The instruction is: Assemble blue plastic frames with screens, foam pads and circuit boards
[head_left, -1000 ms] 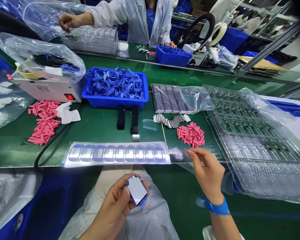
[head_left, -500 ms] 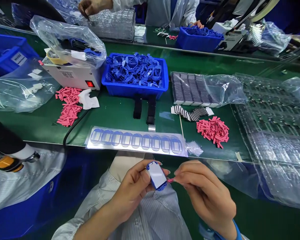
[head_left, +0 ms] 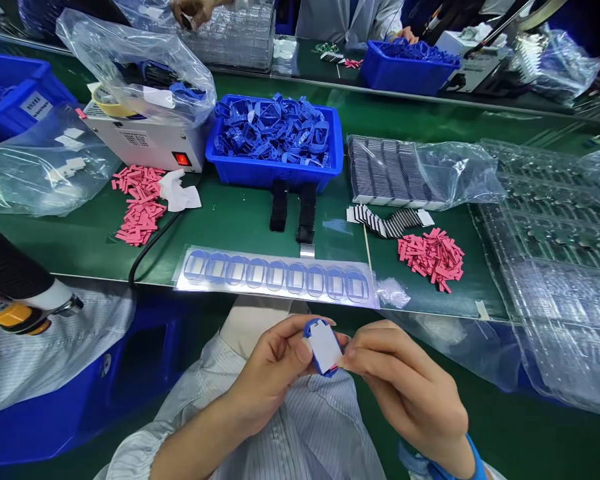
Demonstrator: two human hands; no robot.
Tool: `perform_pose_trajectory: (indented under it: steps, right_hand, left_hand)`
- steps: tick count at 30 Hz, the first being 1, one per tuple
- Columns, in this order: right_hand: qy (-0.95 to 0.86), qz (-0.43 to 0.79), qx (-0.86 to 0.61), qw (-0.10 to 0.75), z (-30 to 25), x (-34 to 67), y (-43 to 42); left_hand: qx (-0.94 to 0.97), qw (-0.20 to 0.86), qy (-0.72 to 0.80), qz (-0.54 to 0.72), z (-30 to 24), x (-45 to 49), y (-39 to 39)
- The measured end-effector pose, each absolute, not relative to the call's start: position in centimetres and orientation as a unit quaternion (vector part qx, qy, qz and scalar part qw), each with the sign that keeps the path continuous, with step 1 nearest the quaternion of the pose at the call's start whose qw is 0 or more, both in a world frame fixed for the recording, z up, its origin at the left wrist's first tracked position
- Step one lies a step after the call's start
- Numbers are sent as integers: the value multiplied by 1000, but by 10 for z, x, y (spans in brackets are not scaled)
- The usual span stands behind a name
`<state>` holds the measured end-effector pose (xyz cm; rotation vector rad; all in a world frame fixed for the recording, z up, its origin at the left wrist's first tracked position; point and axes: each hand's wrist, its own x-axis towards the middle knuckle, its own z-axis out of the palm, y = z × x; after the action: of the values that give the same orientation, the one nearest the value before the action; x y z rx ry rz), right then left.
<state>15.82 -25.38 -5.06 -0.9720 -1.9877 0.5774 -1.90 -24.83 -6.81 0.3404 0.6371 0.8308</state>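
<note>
The blue-framed part sits low in the middle of the view, over the person's lap and below the near edge of the bench. It stands between the two hands with its white face turned up toward the camera. The left hand has it from the left. Its fingers are closed on the frame, thumb pressed on the front edge and the others curled behind its top. The right hand meets the part at its lower right corner, where thumb and forefinger are pinched tight on a pink strip. Only a sliver of the strip shows against the blue rim. Whether it is already stuck to the part, I cannot tell.

Both forearms come up from the bottom of the view and angle inward, with the wrists bent so the fingertips nearly touch. The left sleeve is striped and the right wrist wears a blue band.

On the bench just above the hands lies a clear sheet carrying a row of blue frames. A pile of pink strips lies to its right, and a blue bin of loose frames stands farther back.
</note>
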Motion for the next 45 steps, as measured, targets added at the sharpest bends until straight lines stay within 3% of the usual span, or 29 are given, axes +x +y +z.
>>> perform_pose_trajectory:
  steps: [5, 13, 19, 24, 30, 38, 45]
  right_hand:
    - [-815, 111, -396, 407, -56, 159, -266]
    - [-858, 0, -432, 278, -47, 160, -289]
    - [-873, -103, -400, 258, -46, 161, -288]
    - [-849, -72, -420, 312, -65, 157, -288]
    - [-666, 159, -519, 512, -79, 135, -278]
    - [-588, 242, -506, 583, -77, 119, -269]
    - [-568, 247, -487, 616, -85, 111, -269]
  left_hand:
    - [139, 853, 302, 402, -66, -18, -246]
    - [120, 845, 301, 425, -63, -16, -247]
    - [122, 834, 294, 451, -62, -11, -248]
    - [120, 826, 304, 459, -64, -9, -247]
    - [156, 806, 310, 480, -68, -6, -249]
    - [213, 753, 350, 515, -75, 1, -260]
    - [188, 744, 348, 538, -76, 6, -261]
